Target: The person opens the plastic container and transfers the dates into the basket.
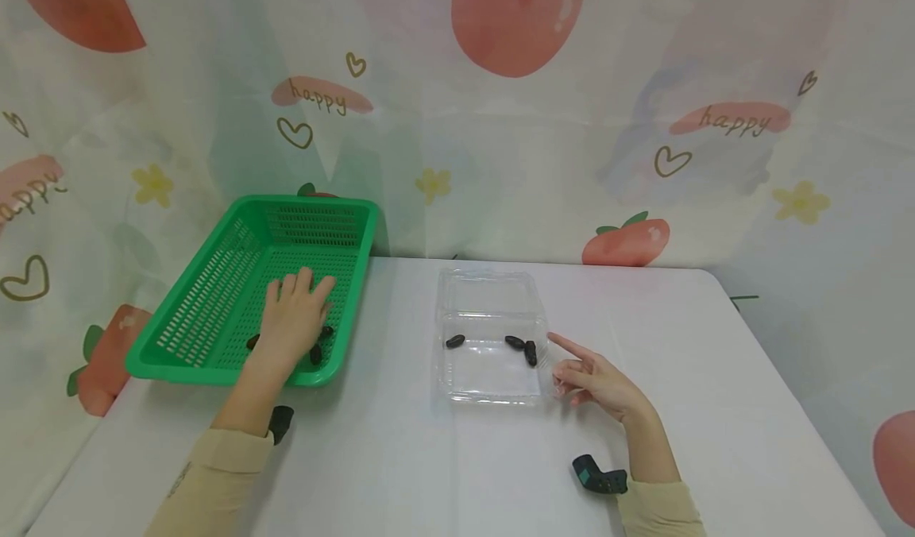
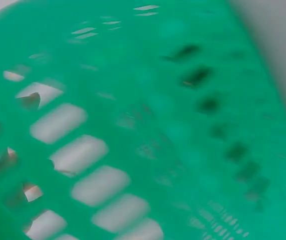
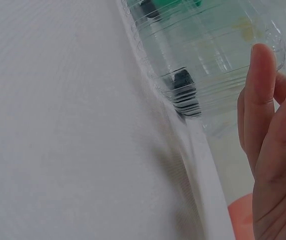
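Note:
My left hand (image 1: pixel 291 322) is inside the green plastic basket (image 1: pixel 360 259), over its slotted floor, with its fingers spread and nothing seen between them. Small dark oval pieces (image 1: pixel 316 354) lie around that hand near the basket's front; the hand hides part of the floor. Only blurred green basket wall (image 2: pixel 143 100) fills the left wrist view. To the right, a clear plastic clamshell box (image 1: pixel 493 374) stands with its lid raised, holding 3 of the dark pieces (image 1: pixel 455 341). My right hand (image 1: pixel 596 382) is at the box's right side, index fingertip at its edge, other fingers loosely bent.
A white cloth (image 1: pixel 400 457) covers the table. Behind it hangs a printed curtain (image 1: pixel 515 156) with fruit and hearts, close to the table's back edge. Black devices (image 1: pixel 599 477) are worn at both wrists.

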`<state>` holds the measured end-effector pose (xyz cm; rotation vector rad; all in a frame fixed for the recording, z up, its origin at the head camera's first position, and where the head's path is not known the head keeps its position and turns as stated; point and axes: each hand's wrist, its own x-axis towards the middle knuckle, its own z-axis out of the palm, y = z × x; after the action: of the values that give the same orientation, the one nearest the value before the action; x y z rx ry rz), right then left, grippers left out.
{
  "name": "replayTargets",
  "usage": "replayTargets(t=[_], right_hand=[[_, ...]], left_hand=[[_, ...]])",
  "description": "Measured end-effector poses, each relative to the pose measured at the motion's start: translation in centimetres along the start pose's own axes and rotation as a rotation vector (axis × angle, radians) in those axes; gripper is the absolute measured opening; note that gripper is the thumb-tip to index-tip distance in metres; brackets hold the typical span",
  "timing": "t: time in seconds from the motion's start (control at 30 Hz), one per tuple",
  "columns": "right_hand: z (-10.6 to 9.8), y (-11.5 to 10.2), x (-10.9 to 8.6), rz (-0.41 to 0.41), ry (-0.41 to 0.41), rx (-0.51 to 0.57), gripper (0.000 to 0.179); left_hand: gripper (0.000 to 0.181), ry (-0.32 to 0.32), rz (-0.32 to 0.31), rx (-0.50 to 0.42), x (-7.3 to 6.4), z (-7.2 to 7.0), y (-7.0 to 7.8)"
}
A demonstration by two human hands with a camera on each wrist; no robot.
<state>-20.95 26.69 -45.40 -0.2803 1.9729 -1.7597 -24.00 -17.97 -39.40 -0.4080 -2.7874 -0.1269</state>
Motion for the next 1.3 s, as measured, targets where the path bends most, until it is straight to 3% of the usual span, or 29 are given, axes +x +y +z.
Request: replayTargets(t=[0.2, 0.5, 0.77, 1.0, 1.13, 1.3], right_hand=[[-0.1, 0.1, 0.1, -0.005, 0.000, -0.002, 0.071], [0.0, 0.1, 0.0, -0.015, -0.008, 0.000, 0.071], [0.1, 0.0, 0.0, -0.008, -0.004, -0.004, 0.071], [0.1, 0.0, 0.0, 0.001, 0.005, -0.008, 0.071], [0.1, -0.1, 0.0, 0.002, 0.006, -0.011, 0.071], [0.1, -0.1, 0.0, 0.003, 0.004, -0.008, 0.071]], left_hand=[[0.030, 0.127, 0.079, 0.056, 1.4, -0.6, 3.0], [0.033, 0.125, 0.196, 0.119, 2.4, 1.7, 8.1], [0.031, 0.017, 0.240, 0.158, 2.6, 4.3, 11.6], [0.030, -0.063, 0.255, 0.143, 2.4, 5.2, 14.3], [0.030, -0.101, 0.249, 0.195, 2.4, 5.6, 15.5], [0.033, -0.206, 0.224, 0.288, 2.7, 6.0, 16.5]])
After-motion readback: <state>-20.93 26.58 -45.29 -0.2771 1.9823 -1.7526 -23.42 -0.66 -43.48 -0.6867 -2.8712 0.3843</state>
